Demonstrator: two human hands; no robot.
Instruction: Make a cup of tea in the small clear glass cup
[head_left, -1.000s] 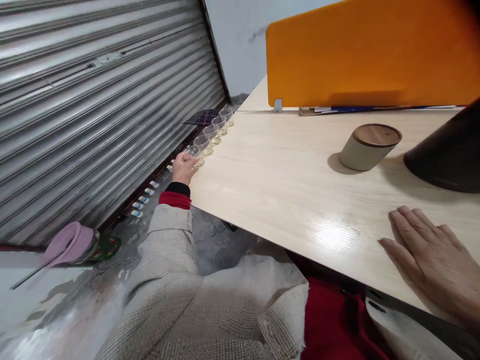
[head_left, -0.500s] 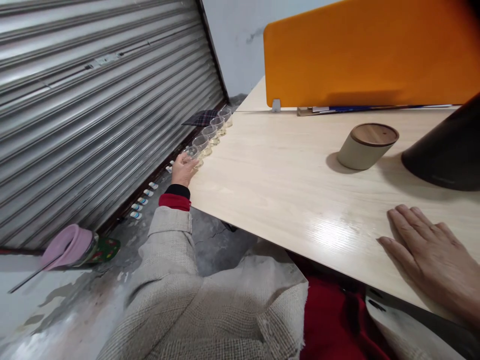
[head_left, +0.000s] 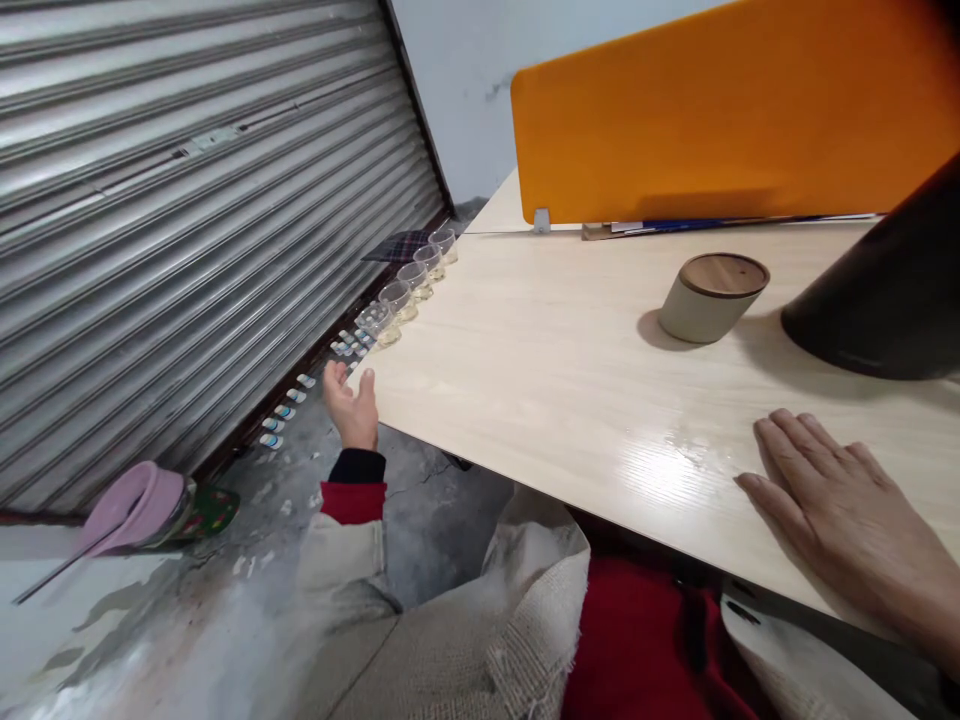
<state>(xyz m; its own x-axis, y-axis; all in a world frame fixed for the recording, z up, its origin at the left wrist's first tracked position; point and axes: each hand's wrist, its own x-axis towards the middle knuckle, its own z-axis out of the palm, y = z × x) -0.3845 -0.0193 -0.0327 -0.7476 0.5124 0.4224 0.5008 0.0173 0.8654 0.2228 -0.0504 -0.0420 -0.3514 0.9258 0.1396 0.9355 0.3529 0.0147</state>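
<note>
Several small clear glasses stand in a row along the left edge of the light wooden table (head_left: 570, 380); the nearest glass (head_left: 377, 323) holds a little pale liquid. My left hand (head_left: 352, 405) hangs open just off the table's left corner, below that glass and apart from it, holding nothing. My right hand (head_left: 840, 510) lies flat, palm down, on the table near its front edge at the right, fingers slightly spread.
A beige canister with a wooden lid (head_left: 712, 297) stands mid-table. A black cone-shaped object (head_left: 885, 295) is at the right, an orange divider panel (head_left: 735, 115) at the back. A metal roller shutter (head_left: 187, 200) fills the left; a pink item (head_left: 131, 500) lies on the concrete floor.
My left hand has let go of the nearest glass and drawn back towards me, off the table edge. The right hand stayed flat on the table.
</note>
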